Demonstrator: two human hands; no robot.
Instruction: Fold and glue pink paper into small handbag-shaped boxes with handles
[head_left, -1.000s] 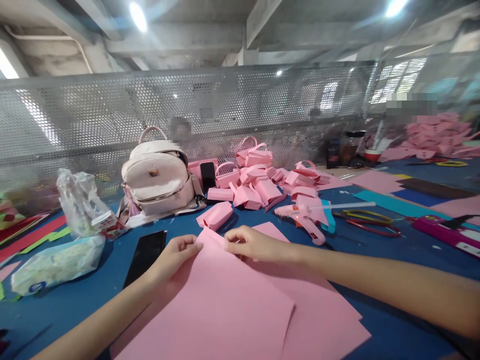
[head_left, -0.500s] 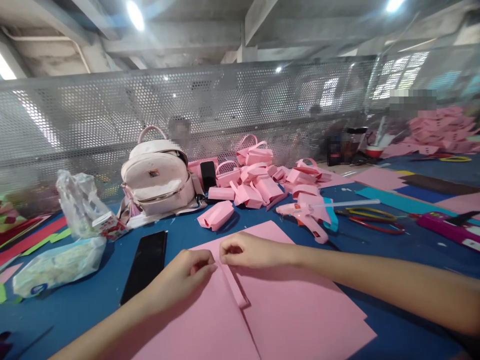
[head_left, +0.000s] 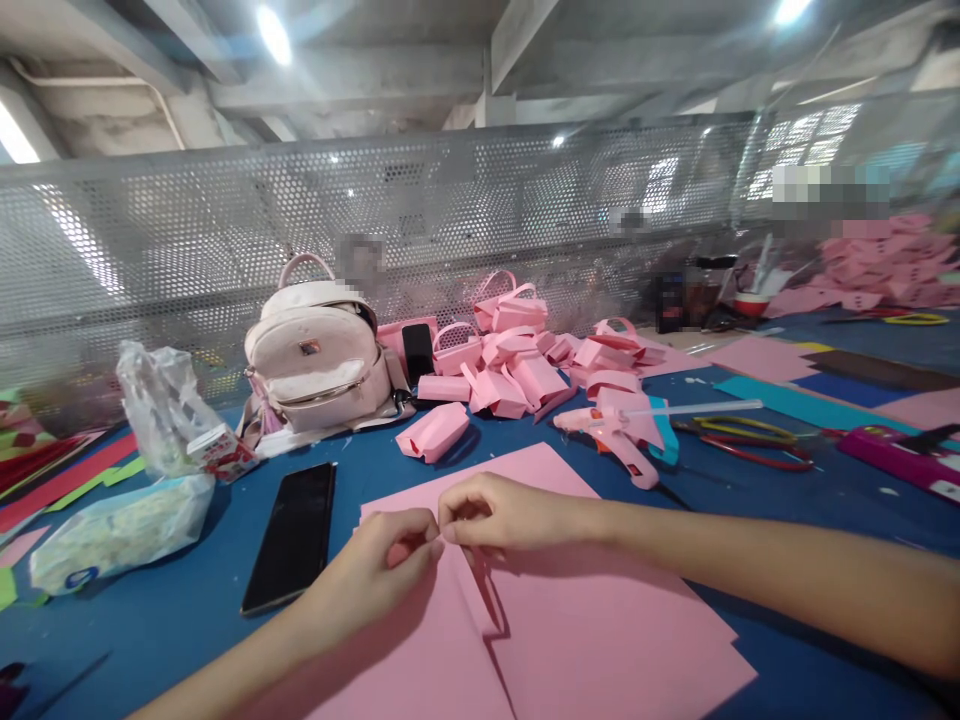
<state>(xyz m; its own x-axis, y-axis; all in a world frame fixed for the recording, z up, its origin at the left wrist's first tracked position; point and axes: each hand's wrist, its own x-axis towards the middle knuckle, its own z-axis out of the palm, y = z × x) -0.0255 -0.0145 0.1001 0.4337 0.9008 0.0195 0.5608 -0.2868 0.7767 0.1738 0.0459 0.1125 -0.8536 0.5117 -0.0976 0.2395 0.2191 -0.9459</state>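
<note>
Large pink paper sheets [head_left: 600, 620] lie overlapping on the blue table in front of me. A narrow folded pink paper strip [head_left: 474, 595] stands up from them, its near end pointing toward me. My left hand [head_left: 394, 560] pinches the strip's far end between thumb and forefinger. Right beside it, my right hand [head_left: 487, 512] has its fingers closed on the same end, the fingertips almost touching the left ones. The fingers hide the gripped part of the strip.
A black phone [head_left: 291, 535] lies left of the sheets. Beyond them are a pale backpack [head_left: 315, 350], small pink paper bags [head_left: 517, 370] and a pink glue gun [head_left: 615, 440]. Yellow and red scissors [head_left: 754, 440] rest at the right. A perforated metal screen [head_left: 450, 200] stands behind.
Both hands have come closer together at the strip's far end, the left shifting slightly right. The strip has tilted more upright and its fold has opened somewhat.
</note>
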